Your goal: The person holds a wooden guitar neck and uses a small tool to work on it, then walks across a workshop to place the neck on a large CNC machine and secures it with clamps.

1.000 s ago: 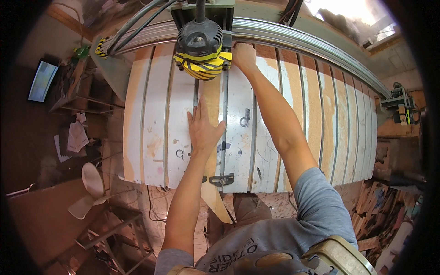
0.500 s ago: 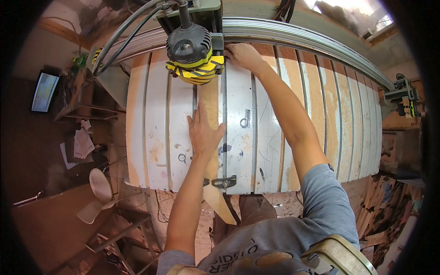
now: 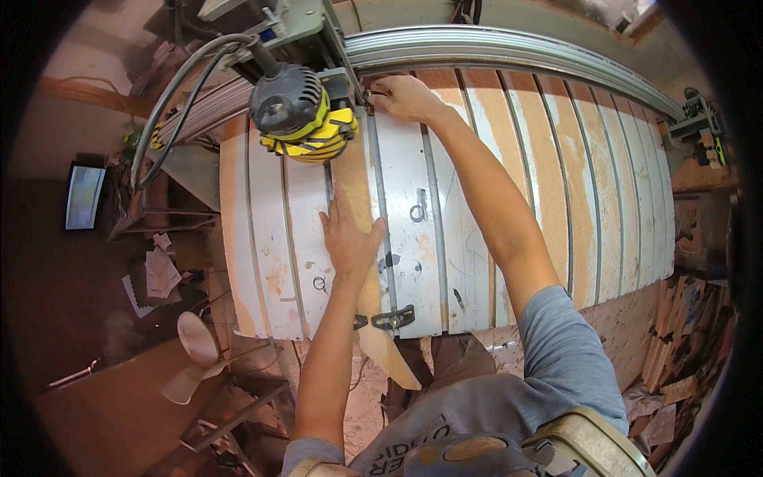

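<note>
A long, narrow wooden board (image 3: 371,296) lies on the slotted machine table (image 3: 469,294), its angled near end jutting past the front edge. My left hand (image 3: 350,242) rests flat on the board and the table beside it, fingers stretched forward. My right hand (image 3: 407,97) reaches to the far part of the table, just right of the router (image 3: 294,107) with its yellow-and-black base. Its fingers are curled together around something small and dark that I cannot make out. At the near edge, a black clamp (image 3: 393,318) with a bolt sits beside the board.
A metal gantry rail (image 3: 509,52) spans the back, with thick cables (image 3: 171,99) looping down at its left. On the left are a lit screen (image 3: 85,196), loose papers (image 3: 161,266) and a white chair (image 3: 197,338). Wood offcuts (image 3: 675,338) are piled at the lower right.
The whole view has turned slightly, so the router and table appear shifted. My left hand stays flat on the board, and my right hand remains at the same far spot with fingers curled.
</note>
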The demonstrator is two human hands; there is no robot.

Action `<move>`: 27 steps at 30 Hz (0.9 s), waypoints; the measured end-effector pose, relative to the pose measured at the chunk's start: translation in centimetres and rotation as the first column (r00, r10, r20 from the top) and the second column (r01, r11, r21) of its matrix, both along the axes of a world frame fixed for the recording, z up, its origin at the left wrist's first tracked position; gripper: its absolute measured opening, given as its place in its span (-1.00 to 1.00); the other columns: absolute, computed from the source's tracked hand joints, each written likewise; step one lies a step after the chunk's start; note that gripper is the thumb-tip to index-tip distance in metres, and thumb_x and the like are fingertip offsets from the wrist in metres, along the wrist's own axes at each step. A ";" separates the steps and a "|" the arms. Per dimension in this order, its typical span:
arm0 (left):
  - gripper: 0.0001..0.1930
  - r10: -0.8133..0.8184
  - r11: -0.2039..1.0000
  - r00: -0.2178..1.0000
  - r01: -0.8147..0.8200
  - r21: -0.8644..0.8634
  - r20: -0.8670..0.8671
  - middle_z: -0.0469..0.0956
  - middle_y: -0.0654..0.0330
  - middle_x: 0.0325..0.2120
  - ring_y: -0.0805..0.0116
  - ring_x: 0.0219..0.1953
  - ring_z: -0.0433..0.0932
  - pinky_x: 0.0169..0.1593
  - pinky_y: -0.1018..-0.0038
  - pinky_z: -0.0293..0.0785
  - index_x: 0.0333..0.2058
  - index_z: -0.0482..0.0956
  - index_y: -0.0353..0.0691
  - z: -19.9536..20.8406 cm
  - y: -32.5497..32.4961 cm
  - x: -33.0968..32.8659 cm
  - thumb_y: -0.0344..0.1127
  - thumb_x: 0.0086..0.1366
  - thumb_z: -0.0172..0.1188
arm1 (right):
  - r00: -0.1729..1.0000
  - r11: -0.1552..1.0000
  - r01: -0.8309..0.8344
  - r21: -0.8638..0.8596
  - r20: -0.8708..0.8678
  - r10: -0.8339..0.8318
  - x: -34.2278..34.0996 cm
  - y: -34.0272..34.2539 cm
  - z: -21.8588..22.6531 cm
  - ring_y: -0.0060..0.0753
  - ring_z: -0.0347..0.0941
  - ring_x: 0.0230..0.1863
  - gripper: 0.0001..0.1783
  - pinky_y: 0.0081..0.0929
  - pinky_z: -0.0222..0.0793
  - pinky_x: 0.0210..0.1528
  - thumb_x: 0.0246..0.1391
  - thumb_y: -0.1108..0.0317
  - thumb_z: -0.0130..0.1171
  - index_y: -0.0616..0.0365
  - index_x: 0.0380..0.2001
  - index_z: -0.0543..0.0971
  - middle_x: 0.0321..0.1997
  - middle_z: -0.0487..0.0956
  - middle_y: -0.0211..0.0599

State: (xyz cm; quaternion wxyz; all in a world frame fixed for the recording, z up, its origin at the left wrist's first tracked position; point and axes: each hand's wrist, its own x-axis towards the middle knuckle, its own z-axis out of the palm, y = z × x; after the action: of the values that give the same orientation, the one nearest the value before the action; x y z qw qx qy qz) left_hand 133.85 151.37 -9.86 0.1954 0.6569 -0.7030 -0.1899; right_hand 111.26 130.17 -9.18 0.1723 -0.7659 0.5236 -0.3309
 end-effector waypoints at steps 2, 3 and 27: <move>0.14 -0.019 0.999 1.000 0.020 -0.029 0.008 0.32 -0.25 0.28 -0.12 0.32 0.33 0.49 0.00 -0.03 0.46 -0.09 -0.33 -0.2 -0.1 -0.2 -0.14 0.03 0.43 | 0.993 0.999 -0.047 0.010 -0.104 0.047 -0.7 -0.6 -0.3 0.07 0.58 -0.03 -0.60 -0.06 0.46 0.01 0.18 0.10 0.22 0.12 -0.04 0.65 -0.13 0.68 -0.02; 0.14 -0.027 0.999 1.000 0.027 -0.031 0.016 0.32 -0.25 0.29 -0.13 0.33 0.33 0.49 0.01 -0.03 0.46 -0.10 -0.32 -0.3 -0.1 -0.2 -0.14 0.03 0.43 | 0.985 0.997 -0.073 0.015 -0.153 0.075 -0.7 -0.8 -0.1 0.05 0.58 -0.02 -0.60 -0.06 0.46 0.00 0.20 0.13 0.21 0.11 0.01 0.64 -0.11 0.68 -0.03; 0.12 -0.021 1.000 0.999 0.021 -0.017 -0.025 0.28 -0.18 0.32 -0.08 0.34 0.29 0.49 -0.03 -0.06 0.46 -0.08 -0.31 -0.1 0.1 0.3 -0.10 0.05 0.43 | 0.873 0.904 0.392 0.173 0.241 -0.425 0.5 11.3 -1.0 0.05 0.59 -0.34 -0.62 -0.12 0.46 -0.25 0.17 0.19 0.28 0.24 -0.07 0.55 -0.43 0.61 -0.02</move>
State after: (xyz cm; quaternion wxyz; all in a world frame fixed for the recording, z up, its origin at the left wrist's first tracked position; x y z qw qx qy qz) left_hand 134.18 151.47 -9.98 0.2076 0.6454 -0.7090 -0.1943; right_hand 111.77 141.50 -10.22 0.2144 -0.5732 0.6635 -0.4304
